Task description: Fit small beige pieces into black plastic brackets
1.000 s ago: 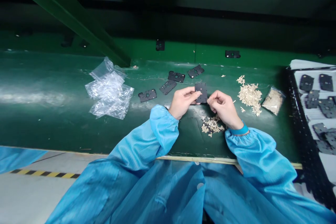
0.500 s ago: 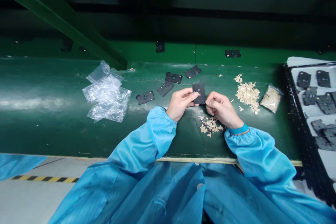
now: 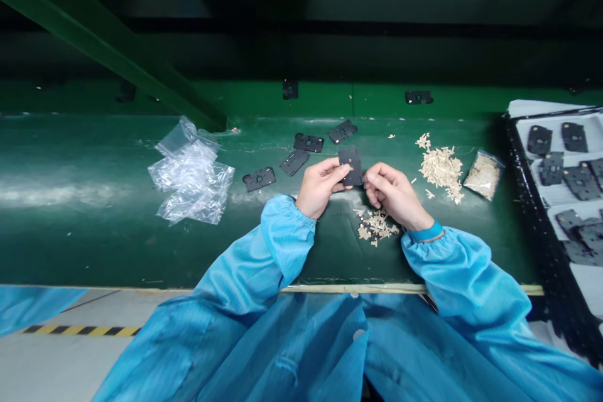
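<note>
Between thumb and fingers, my left hand grips a flat black plastic plate with small holes, raised above the green bench. My right hand is at the plate's right edge, thumb and forefinger pinched together; whatever is between them is hidden or too small to make out. Under the hands lies a small heap of cream-coloured pieces with some dark bits in it. Farther right spreads a larger pile of similar cream pieces. Several more black plates lie on the bench to the left and beyond my left hand.
Crumpled clear plastic bags lie at left. A zip bag of cream pieces rests at right, beside a black-rimmed tray holding several black plates. A green beam slants down to the bench. Someone's blue sleeve shows at lower left.
The view has shifted slightly. Both hands stay together at the black plate, with the left still gripping it and the right still pinched at its edge.
</note>
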{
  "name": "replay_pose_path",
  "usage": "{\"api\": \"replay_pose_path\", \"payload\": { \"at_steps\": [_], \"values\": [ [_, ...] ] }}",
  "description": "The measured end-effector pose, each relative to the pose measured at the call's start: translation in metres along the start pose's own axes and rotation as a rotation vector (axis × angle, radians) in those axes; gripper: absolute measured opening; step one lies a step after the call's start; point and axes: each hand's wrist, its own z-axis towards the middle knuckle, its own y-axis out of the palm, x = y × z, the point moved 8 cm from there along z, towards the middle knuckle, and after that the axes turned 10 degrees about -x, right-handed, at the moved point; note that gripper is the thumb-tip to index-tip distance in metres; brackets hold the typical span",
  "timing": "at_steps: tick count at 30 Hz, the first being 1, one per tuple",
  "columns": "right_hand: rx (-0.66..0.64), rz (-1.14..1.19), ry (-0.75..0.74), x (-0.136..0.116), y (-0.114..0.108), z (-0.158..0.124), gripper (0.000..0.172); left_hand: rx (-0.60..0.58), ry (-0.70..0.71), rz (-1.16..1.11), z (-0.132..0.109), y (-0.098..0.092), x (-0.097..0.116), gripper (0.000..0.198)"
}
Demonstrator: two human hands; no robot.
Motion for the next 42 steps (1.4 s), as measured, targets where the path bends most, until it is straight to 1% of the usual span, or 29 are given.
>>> {"api": "replay_pose_path", "payload": {
  "at_steps": [5, 11, 14, 18, 21, 24, 27, 31, 33, 38, 42],
  "values": [
    [-0.035, -0.022, -0.032, 0.000, 0.008, -0.001, 0.024, -0.025, 0.003, 0.029, -0.001, 0.002, -0.003, 0.036],
    [-0.144, 0.185, 0.027, 0.005, 0.019, -0.002, 0.031, -0.030, -0.033, -0.003, -0.004, 0.004, -0.007, 0.038],
    [-0.165, 0.212, 0.057, 0.006, 0.023, -0.003, 0.035, -0.027, -0.046, -0.047, -0.005, 0.006, -0.009, 0.036],
    [-0.130, 0.162, 0.032, 0.003, 0.020, -0.004, 0.033, -0.011, -0.062, -0.092, -0.006, 0.007, -0.009, 0.034],
    [-0.094, 0.116, -0.022, 0.001, 0.018, -0.004, 0.028, -0.001, -0.057, -0.095, -0.007, 0.008, -0.008, 0.034],
    [-0.089, 0.054, -0.077, 0.001, 0.018, -0.004, 0.026, 0.030, -0.046, -0.098, -0.008, 0.007, -0.007, 0.036],
    [-0.075, 0.009, -0.097, 0.002, 0.020, -0.003, 0.028, 0.068, -0.042, -0.114, -0.009, 0.006, -0.008, 0.037],
    [-0.007, -0.098, -0.134, 0.000, 0.018, -0.002, 0.032, 0.081, -0.044, -0.135, -0.010, 0.006, -0.010, 0.037],
    [-0.001, -0.154, -0.143, -0.002, 0.017, -0.001, 0.030, 0.099, -0.030, -0.115, -0.010, 0.003, -0.010, 0.039],
    [-0.061, -0.193, -0.145, -0.004, 0.013, 0.002, 0.023, 0.181, 0.054, -0.004, -0.009, -0.007, -0.005, 0.040],
    [-0.024, -0.281, -0.190, -0.007, 0.009, -0.001, 0.022, 0.207, 0.094, 0.083, -0.011, -0.008, -0.002, 0.040]
  ]
}}
